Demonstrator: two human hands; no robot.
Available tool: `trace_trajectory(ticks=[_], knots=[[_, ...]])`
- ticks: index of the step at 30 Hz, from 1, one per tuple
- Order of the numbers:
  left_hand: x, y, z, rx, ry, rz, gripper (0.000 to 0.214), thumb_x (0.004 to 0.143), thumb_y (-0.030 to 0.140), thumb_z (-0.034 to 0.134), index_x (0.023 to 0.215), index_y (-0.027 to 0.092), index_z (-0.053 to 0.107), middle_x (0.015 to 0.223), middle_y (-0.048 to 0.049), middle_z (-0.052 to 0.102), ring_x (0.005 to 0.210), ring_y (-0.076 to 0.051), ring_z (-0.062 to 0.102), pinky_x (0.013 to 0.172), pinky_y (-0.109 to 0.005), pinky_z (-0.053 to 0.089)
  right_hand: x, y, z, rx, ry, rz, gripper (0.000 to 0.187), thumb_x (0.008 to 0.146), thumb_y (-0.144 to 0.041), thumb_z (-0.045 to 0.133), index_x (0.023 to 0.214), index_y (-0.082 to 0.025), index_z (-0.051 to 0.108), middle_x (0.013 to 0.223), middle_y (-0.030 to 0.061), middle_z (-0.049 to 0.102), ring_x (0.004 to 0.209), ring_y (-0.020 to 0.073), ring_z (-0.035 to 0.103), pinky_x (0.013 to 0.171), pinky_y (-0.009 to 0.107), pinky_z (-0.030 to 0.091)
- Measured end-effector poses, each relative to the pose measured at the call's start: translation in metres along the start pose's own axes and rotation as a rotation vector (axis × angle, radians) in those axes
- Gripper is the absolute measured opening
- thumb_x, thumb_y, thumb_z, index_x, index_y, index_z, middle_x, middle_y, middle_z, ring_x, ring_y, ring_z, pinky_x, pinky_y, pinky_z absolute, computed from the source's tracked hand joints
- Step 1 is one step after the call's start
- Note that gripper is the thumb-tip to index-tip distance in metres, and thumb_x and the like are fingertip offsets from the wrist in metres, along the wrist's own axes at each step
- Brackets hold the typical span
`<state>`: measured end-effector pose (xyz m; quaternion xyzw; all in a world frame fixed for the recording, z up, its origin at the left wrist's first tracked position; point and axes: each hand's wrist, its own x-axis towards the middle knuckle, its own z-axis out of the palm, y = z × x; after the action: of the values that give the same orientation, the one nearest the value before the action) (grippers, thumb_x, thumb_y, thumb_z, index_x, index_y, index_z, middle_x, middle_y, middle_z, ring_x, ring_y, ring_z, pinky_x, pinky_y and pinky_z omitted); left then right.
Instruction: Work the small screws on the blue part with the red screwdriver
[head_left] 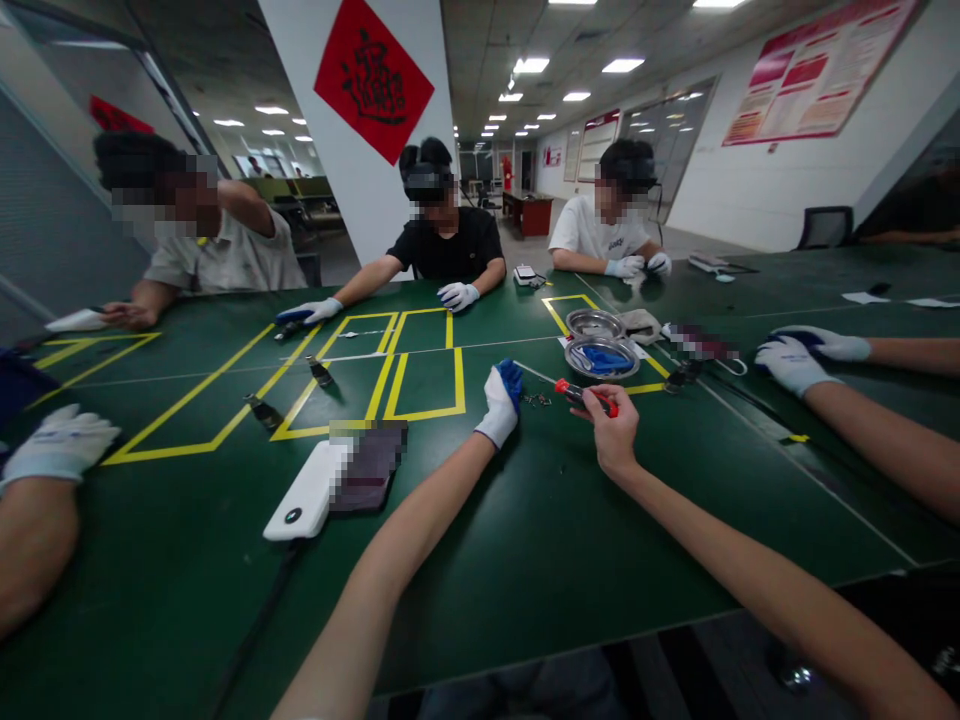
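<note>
Well behind the screwdriver (571, 389), black characters (373, 84) on red diamond (375, 80).

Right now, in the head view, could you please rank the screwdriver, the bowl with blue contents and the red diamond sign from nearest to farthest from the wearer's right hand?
1. Screwdriver: held in the right hand.
2. Bowl: on the table, beyond that hand.
3. Red diamond sign: on the pillar, left, across the table.

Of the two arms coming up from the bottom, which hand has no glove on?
The camera wearer's right hand, holding the red-and-black screwdriver. It is bare, while the left hand wears a white-and-blue glove.
</note>
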<state>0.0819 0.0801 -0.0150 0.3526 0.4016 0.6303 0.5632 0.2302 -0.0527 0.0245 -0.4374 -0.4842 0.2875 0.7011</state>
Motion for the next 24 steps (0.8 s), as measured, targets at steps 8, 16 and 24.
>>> trace_trajectory(ticks=[8, 16, 24], knots=[[-0.019, 0.069, -0.078, 0.014, 0.209, 0.051, 0.043, 0.082, 0.06, 0.045, 0.083, 0.018, 0.057, 0.069, -0.0021, 0.061, 0.049, -0.008, 0.049, 0.046, -0.021, 0.035, -0.041, -0.014, -0.016, -0.31, -0.475, 0.03, 0.021, 0.079, -0.037, 0.066, 0.091, -0.019, 0.062, 0.093, 0.005, 0.064, 0.082, 0.02, 0.062, 0.076, 0.038, 0.054], [-0.107, 0.08, -0.078, 0.476, -0.071, 0.307, 0.045, 0.082, 0.058, 0.05, 0.057, 0.021, 0.043, 0.05, 0.0015, 0.04, 0.044, -0.009, 0.035, 0.042, -0.026, 0.024, -0.069, -0.014, 0.033, -0.361, -0.927, -0.172, 0.019, 0.079, -0.022, 0.065, 0.098, -0.021, 0.062, 0.102, 0.0047, 0.061, 0.091, 0.0187, 0.061, 0.084, 0.035, 0.05], [-0.134, 0.065, -0.07, 0.928, -0.451, 0.513, 0.036, 0.089, 0.034, 0.045, 0.123, 0.027, 0.056, 0.117, -0.0075, 0.063, 0.106, -0.021, 0.059, 0.094, -0.036, 0.046, -0.074, -0.029, 0.031, -0.5, -1.054, -0.393, 0.022, 0.085, -0.028, 0.059, 0.106, -0.024, 0.061, 0.103, 0.0056, 0.062, 0.092, 0.0208, 0.06, 0.082, 0.036, 0.05]])
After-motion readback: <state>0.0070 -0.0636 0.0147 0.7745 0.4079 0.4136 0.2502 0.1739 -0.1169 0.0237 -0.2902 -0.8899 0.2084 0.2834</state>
